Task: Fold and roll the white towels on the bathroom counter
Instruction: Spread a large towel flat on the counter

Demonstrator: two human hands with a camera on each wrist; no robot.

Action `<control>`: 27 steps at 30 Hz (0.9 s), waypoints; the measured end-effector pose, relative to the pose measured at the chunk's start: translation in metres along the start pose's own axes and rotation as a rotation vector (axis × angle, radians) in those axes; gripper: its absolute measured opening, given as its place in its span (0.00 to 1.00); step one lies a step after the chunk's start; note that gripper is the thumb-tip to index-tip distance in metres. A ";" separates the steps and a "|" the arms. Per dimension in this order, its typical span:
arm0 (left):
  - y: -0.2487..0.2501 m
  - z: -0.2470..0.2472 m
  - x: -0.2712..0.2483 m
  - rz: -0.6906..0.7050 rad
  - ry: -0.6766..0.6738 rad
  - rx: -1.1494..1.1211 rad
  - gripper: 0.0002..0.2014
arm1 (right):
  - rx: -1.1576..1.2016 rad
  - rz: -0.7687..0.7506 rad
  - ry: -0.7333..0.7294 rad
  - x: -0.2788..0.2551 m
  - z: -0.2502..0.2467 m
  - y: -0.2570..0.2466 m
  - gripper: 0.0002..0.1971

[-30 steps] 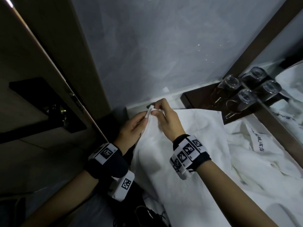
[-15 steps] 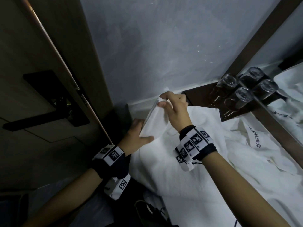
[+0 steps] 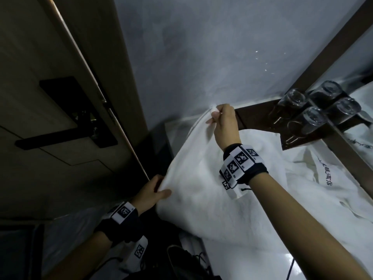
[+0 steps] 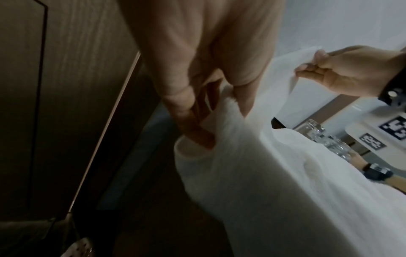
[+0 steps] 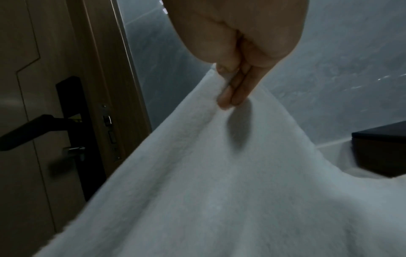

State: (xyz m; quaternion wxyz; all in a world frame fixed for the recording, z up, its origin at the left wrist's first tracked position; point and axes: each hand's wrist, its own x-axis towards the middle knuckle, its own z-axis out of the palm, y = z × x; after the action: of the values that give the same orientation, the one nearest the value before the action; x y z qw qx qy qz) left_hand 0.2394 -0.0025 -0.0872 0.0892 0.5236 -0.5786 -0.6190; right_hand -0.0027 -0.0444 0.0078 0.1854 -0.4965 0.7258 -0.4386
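Where the grey wall (image 3: 201, 57) meets the wooden door (image 3: 50, 98) on the left, a white counter (image 3: 262, 265) runs along beneath a mirror (image 3: 361, 98) with a dark wooden frame. Spread over most of that counter is the white towel (image 3: 201, 188), its far left edge lifted clear of the surface and stretched between both hands, while the rest of it lies slack on the counter toward the person. Just beside it on the right lies a second towel (image 3: 323, 188), crumpled, with dark lettering printed along one fold. Behind the towels, against the mirror, a dark tray (image 3: 262, 116) carries clear glasses (image 3: 292, 100) standing upside down, their reflections showing in the mirror. On the door, the black handle (image 3: 60, 136) and its plate sit well apart from the counter. Raised above the far end of the counter, the right hand (image 3: 224, 126) pinches the towel's far corner between thumb and curled fingers; the right wrist view shows the fingertips (image 5: 228, 97) pressed together on the hem. Lower and nearer the person, at the counter's left edge, the left hand (image 3: 151, 193) grips the same edge of the towel, thumb on top of the cloth and fingers (image 4: 193, 121) curled underneath it. Both wrists wear black bands with square printed markers.
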 end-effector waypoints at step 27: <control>-0.055 -0.016 -0.034 0.087 0.093 -0.077 0.05 | -0.073 0.110 -0.371 -0.022 0.061 0.044 0.40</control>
State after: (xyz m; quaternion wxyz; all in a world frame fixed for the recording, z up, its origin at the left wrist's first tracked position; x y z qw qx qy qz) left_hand 0.2933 0.0290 -0.1097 0.1631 0.5223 -0.5717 -0.6113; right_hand 0.0259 -0.0470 -0.0652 0.3216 -0.5348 0.7205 -0.3023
